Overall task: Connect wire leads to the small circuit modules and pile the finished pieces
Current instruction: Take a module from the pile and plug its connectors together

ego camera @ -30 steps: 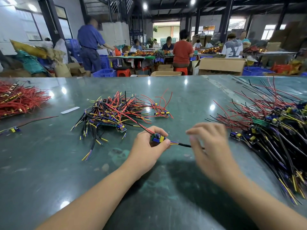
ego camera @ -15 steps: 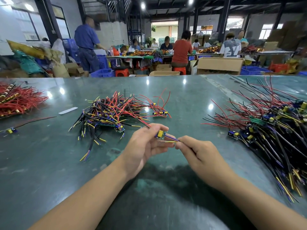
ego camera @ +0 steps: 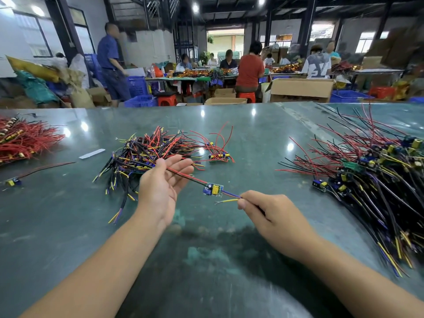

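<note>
At about nine o'clock on the desk (ego camera: 68, 226) lay a heap of red leads (ego camera: 25, 141), and toward eleven o'clock the pile of finished pieces (ego camera: 146, 154). Just in front of it the left hand (ego camera: 160, 191) was spread, palm up, with the red and black leads draped over its fingers, while the right hand (ego camera: 273, 216) pinched the blue and yellow leads, the small circuit module (ego camera: 213, 189) hanging between them above the desk. With so loose a hold the module could have slipped off or snagged the unfinished stock (ego camera: 371, 175) at three o'clock.
</note>
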`<state>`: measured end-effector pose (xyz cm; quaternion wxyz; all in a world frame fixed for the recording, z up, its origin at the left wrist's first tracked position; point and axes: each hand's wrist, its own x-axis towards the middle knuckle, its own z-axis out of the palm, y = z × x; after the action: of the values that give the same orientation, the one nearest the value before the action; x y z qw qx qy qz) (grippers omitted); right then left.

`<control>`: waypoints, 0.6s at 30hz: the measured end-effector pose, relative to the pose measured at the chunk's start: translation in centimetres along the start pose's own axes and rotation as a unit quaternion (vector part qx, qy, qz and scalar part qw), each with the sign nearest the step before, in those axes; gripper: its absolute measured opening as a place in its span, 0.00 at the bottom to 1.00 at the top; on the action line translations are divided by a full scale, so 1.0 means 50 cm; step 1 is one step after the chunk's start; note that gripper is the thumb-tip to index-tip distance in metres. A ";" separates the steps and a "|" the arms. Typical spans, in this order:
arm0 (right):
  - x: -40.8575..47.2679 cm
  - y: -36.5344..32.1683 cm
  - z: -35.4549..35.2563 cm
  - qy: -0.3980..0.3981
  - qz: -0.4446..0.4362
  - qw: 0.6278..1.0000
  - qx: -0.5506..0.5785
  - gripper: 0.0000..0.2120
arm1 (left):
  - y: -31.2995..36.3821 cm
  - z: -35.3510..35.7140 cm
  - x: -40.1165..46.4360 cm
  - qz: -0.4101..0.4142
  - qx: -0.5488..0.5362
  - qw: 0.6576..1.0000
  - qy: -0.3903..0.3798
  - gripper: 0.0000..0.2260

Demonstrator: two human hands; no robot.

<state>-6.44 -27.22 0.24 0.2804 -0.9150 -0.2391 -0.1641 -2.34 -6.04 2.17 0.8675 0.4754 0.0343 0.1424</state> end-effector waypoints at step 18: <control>-0.008 -0.019 0.009 -0.025 -0.037 0.999 -0.027 0.14 | -0.002 -0.053 0.051 -0.028 -0.077 0.986 0.147 0.20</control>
<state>-7.21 -26.40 0.15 0.2430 -0.9166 -0.2757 -0.1575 -0.42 -3.21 0.82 0.8907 0.3797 0.1638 0.1887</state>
